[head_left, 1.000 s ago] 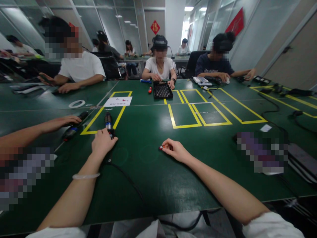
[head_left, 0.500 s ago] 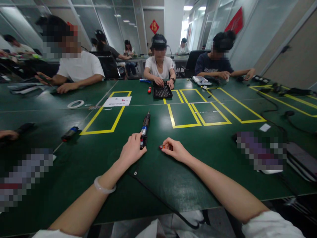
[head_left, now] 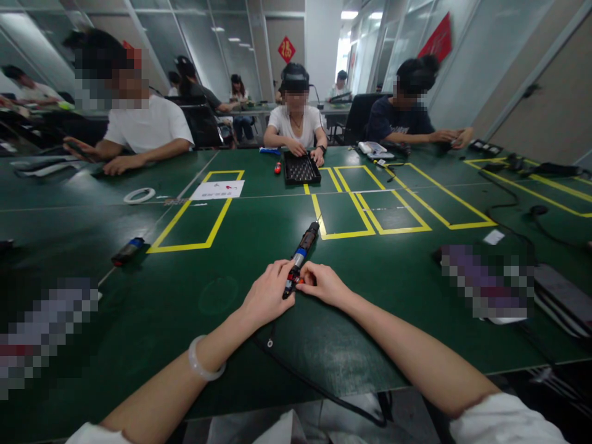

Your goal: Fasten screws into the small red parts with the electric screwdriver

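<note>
My left hand is closed around the rear part of an electric screwdriver, black with a blue and silver band. Its thin bit points away from me and to the right. Close against the tool's rear end is my right hand, thumb and fingers pinched on a small red-orange piece. That piece is mostly hidden, so its kind and whether it touches the screwdriver cannot be made out. A black cable runs from below my left hand to the table's front edge.
Another screwdriver lies at left on the green table. Yellow tape rectangles, a paper sheet and a white ring lie ahead. Across the table, a person handles a black tray. Blurred devices lie at right.
My left hand has carried the screwdriver to the right and slightly toward me, turning its tip rightward. The tool's rear end now meets my right hand, which has barely moved.
</note>
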The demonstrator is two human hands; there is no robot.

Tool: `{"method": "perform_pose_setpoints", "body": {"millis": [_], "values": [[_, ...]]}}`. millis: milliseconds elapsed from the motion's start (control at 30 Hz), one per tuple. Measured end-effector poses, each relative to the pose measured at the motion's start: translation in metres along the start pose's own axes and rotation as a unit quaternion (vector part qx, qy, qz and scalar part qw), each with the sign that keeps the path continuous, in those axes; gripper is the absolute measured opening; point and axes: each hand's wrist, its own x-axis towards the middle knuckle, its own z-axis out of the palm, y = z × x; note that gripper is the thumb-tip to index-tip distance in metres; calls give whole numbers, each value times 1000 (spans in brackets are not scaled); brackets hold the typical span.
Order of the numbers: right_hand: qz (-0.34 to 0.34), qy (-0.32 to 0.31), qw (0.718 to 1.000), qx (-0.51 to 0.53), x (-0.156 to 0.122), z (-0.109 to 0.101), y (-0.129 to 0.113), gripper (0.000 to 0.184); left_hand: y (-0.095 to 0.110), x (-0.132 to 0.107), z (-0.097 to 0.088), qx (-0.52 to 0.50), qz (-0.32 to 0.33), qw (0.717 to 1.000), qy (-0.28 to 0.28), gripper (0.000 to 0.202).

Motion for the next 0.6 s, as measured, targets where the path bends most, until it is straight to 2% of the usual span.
{"method": "perform_pose_setpoints", "body": {"millis": [167, 333, 600], "values": [[-17, 3, 1000, 18, -1, 1, -1, 17, 0, 0, 0, 3, -1, 1000, 2, 65], [-49, -7, 998, 45, -4, -1, -3, 3, 1, 0, 0, -2, -2, 1000, 10, 60], [-58, -1, 998, 20, -1, -5, 2, 7, 5, 2, 5, 18, -28, 999, 36, 49]]}}
